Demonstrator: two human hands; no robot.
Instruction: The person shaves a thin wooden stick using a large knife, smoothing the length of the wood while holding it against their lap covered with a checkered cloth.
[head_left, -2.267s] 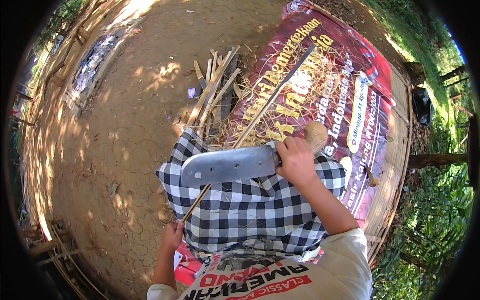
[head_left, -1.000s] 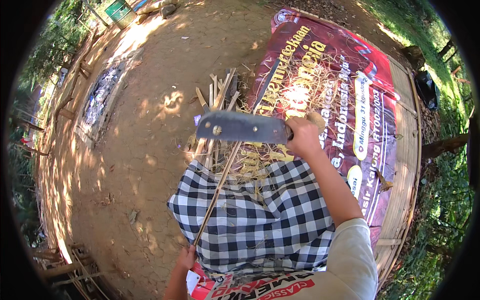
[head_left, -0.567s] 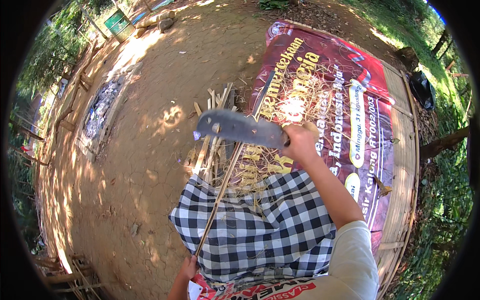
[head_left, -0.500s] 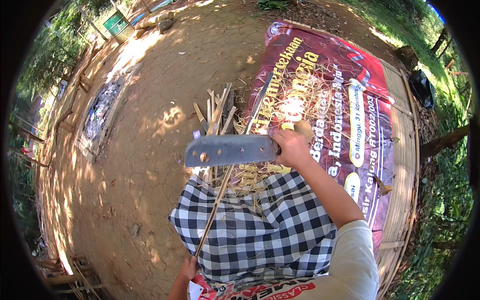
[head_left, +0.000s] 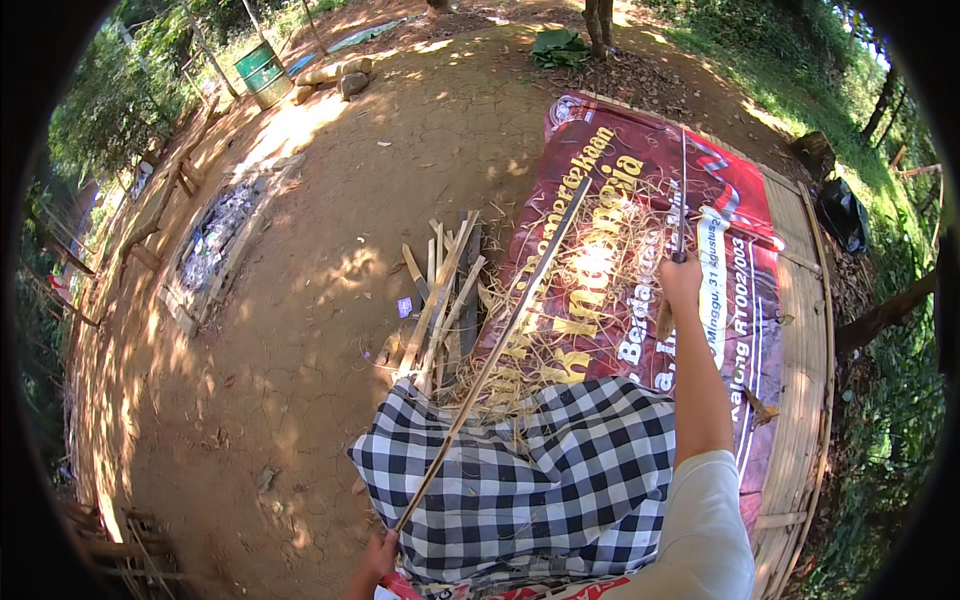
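Note:
My right hand (head_left: pixel 681 287) is closed round the handle of a broad-bladed cleaver (head_left: pixel 682 190), raised over the right part of a dark red printed banner. The blade now shows nearly edge-on and points away from me. At the lower left, my left hand (head_left: pixel 377 556) grips the near end of a long, thin bamboo strip (head_left: pixel 471 402). This strip slants over the black-and-white checked cloth (head_left: pixel 540 490) on my lap, its far end above the banner (head_left: pixel 575 140). The cleaver and the strip are apart. Curly pale shavings (head_left: pixel 600 330) lie scattered on the banner.
Several split bamboo pieces (head_left: pixel 440 300) lie heaped just beyond the cloth. The banner covers a bamboo-slat platform (head_left: pixel 800 390). An ash-filled fire pit (head_left: pixel 222 235) is at left, with a green drum (head_left: pixel 263 76) farther back. A black bag (head_left: pixel 842 215) sits at right.
My right hand has swung the cleaver away and to the right, from lying flat across the strip to pointing forward edge-on. My left hand still holds the strip. The view has tilted up slightly.

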